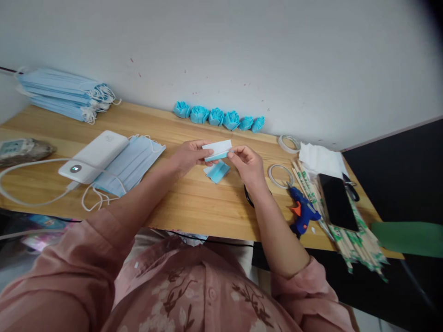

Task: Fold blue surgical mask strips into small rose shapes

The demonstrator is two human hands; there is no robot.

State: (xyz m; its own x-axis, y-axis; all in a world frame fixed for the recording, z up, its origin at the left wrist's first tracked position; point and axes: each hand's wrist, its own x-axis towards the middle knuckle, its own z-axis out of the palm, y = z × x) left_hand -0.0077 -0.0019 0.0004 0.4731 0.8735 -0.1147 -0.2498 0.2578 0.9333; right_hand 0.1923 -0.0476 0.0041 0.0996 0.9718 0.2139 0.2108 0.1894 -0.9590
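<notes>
A small white and blue piece of material [218, 148] is held between both hands above the middle of the wooden table [194, 207]. My left hand [192, 156] pinches its left end, with the thumb on top. At the right end, the fingers of my right hand [247, 165] are closed on its lower blue edge, which looks folded up. Just beneath lies another blue piece [218, 172] on the table. Several blue rosettes [216, 116] stand in a row along the wall behind.
Left: stacked face masks [65, 94], loose masks [129, 163], a white power bank [93, 157] with a cable, and a wrapped bundle [26, 152]. Right: tape rolls [280, 175], a blue glue gun [304, 212], a phone [337, 201], wrapped sticks [360, 246] and white sheets [320, 159].
</notes>
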